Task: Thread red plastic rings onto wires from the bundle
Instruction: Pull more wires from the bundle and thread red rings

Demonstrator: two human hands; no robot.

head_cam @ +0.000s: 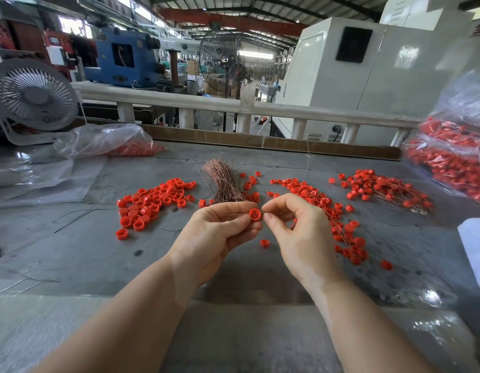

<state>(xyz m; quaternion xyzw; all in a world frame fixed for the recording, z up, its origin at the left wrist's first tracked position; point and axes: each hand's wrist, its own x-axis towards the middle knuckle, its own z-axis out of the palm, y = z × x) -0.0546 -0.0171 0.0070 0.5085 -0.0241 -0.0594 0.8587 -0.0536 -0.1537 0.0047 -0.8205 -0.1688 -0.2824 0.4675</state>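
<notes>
While the left hand [220, 227] pinches a red ring [254, 213] between thumb and fingers, the right hand [295, 230] closes thumb and forefinger just beside it.

The ring is held above the grey table [98, 251], its open side facing the camera; whether the right fingertips hold a wire is too fine to tell, though one thin wire [306, 168] rises behind the right hand. The copper wire bundle [224, 184] lies just beyond the hands. Loose rings [150, 203] are piled to the left, and rings already on wires [378, 188] spread to the right. Clear bags of red parts sit at far left [112, 142] and far right [454, 157], with a white fan [31, 95] behind.
</notes>
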